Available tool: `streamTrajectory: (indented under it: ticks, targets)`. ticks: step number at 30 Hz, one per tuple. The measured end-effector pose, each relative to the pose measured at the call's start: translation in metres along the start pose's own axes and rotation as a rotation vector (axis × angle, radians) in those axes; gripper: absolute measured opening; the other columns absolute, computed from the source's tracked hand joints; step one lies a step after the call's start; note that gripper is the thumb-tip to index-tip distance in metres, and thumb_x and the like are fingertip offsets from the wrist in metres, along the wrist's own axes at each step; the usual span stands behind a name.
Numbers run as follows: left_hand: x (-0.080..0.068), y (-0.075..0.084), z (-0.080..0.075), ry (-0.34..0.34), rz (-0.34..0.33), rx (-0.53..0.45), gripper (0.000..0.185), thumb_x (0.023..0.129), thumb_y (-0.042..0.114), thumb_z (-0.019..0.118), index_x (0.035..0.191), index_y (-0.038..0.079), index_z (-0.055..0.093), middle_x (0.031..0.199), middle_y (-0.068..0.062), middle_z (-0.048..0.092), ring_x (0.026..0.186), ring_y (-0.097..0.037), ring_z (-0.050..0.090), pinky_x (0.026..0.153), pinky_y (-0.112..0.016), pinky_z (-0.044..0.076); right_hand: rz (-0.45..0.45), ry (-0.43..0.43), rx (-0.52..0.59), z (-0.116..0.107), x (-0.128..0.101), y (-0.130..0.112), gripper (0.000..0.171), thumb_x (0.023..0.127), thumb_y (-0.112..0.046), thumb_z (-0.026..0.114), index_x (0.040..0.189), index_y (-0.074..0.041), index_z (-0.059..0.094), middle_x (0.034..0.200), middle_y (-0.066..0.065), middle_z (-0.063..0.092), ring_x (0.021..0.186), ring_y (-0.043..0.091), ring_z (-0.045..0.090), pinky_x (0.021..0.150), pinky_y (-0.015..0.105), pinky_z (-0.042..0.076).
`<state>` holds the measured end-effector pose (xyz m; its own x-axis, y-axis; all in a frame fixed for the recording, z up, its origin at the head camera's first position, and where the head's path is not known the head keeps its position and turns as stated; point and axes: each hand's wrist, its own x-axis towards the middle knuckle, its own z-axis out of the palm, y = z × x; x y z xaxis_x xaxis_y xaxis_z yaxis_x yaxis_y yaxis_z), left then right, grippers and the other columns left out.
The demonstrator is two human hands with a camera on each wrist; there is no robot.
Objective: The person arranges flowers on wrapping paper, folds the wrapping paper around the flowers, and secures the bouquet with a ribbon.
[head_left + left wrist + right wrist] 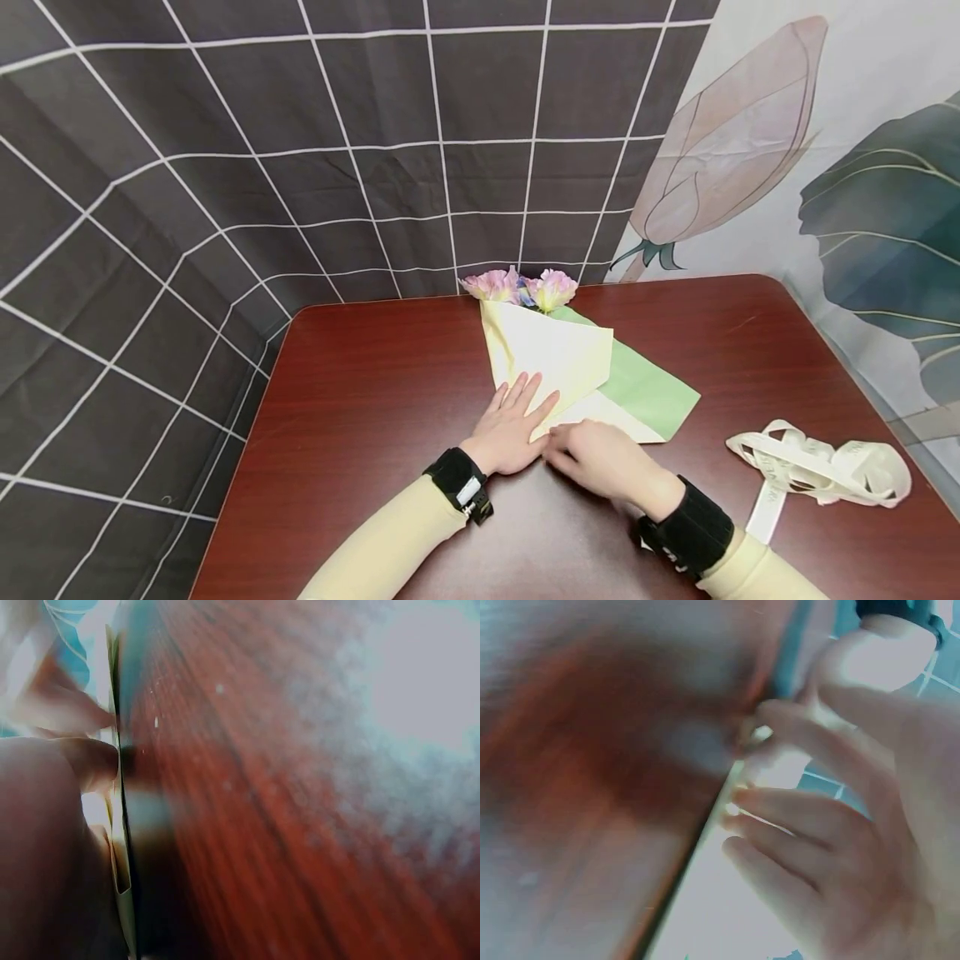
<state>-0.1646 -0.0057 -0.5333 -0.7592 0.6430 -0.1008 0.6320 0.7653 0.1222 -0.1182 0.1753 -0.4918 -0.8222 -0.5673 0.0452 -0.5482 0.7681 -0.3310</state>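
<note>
A bouquet of pink flowers (pixel 551 290) lies in wrapping paper (pixel 555 342) that is pale yellow on its folded front flap and green on the sheet (pixel 645 383) behind. My left hand (pixel 512 429) lies flat on the lower left of the yellow flap, fingers spread and pressing it to the table. At the paper's bottom tip, my right hand (pixel 600 458) pinches the edge with curled fingers, close beside the left thumb. In the right wrist view its fingers (pixel 780 847) lie along the paper's edge, with motion blur around the fingertips.
A loose bundle of cream ribbon (pixel 832 467) lies at the right side of the dark red table (pixel 360 400), one end trailing forward. Behind the table hangs a dark grid-patterned cloth (pixel 390 183), beside a white cloth with a flower print (pixel 727 150).
</note>
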Motion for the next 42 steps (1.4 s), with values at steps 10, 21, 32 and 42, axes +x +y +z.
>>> streamTrajectory:
  ticks: [10,21,32,42]
  targets:
    - [0.002,0.0,0.003,-0.017,0.0,-0.012,0.06,0.097,0.056,0.029,0.151,0.033,0.02,0.16,-0.004,-0.004,0.146,-0.024,-0.007,0.116,-0.047,0.005,0.174,0.008,-0.098,0.0,0.012,0.025,0.054,0.095,-0.04,0.053,0.139,-0.01,0.049,0.141,0.025,0.044,0.128,0.048,0.04,0.1,0.059,0.036]
    - [0.007,-0.02,0.0,-0.048,-0.007,-0.095,0.07,0.095,0.064,0.016,0.154,0.026,0.009,0.16,0.003,-0.005,0.146,-0.019,-0.011,0.117,-0.045,0.0,0.192,-0.13,0.01,0.002,0.006,0.039,0.065,0.095,-0.045,0.051,0.144,-0.004,0.04,0.149,0.022,0.032,0.137,0.044,0.028,0.106,0.054,0.031]
    - [0.023,-0.045,-0.002,-0.001,-0.115,-0.088,0.074,0.097,0.061,0.019,0.154,0.016,0.008,0.16,0.003,-0.003,0.146,-0.018,-0.009,0.115,-0.049,-0.001,0.207,-0.138,0.028,0.001,0.005,0.038,0.068,0.091,-0.048,0.056,0.144,-0.008,0.041,0.151,0.019,0.031,0.139,0.04,0.027,0.106,0.052,0.032]
    - [0.028,-0.057,-0.007,-0.008,-0.197,-0.148,0.075,0.097,0.06,0.024,0.154,0.015,0.006,0.16,0.002,-0.004,0.146,-0.017,-0.006,0.115,-0.053,0.0,0.21,-0.151,0.032,0.0,0.006,0.038,0.07,0.09,-0.048,0.058,0.145,-0.008,0.039,0.151,0.018,0.03,0.139,0.039,0.026,0.106,0.052,0.032]
